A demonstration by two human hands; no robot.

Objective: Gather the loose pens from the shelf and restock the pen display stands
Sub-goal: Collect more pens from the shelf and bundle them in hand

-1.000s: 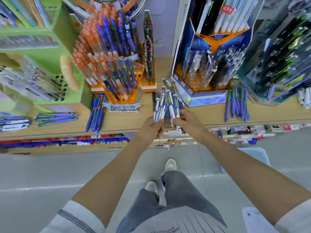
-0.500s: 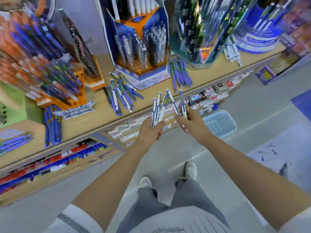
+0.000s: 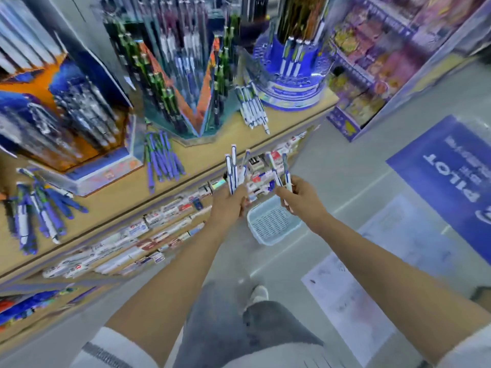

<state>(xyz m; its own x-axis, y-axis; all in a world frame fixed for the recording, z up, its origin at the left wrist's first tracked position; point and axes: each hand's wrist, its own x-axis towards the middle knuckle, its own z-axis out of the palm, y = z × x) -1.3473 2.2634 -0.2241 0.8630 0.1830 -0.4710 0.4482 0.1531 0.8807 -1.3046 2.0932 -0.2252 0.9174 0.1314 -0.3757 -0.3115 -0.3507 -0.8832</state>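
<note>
The left hand (image 3: 228, 205) is curled round the lower ends of a fanned bunch of white-and-blue pens (image 3: 233, 170), their tips pointing up and away from the person. The right hand (image 3: 301, 199), just beside it and apart from it, pinches what look like 2 more pens of the same kind (image 3: 282, 172); blur hides an exact count in either hand. Both hands are in the air in front of the shelf edge, not over the shelf top.

Under and between the hands, down on the floor, sits a pale blue basket (image 3: 271, 227). Beyond the hands runs the wooden shelf (image 3: 202, 155). On it, straight beyond the hands, a row of white pens (image 3: 252, 110) lies just beside a round blue display stand (image 3: 289, 86). To the left of the left hand lies a loose cluster of purple pens (image 3: 162, 158), next to a teal stand with green pens (image 3: 183, 86). Further left stands a blue-and-orange stand (image 3: 66, 112), with more loose pens (image 3: 37, 208) near it. To the right of the right hand, a blue floor mat (image 3: 449, 176) reads PILOT.
</note>
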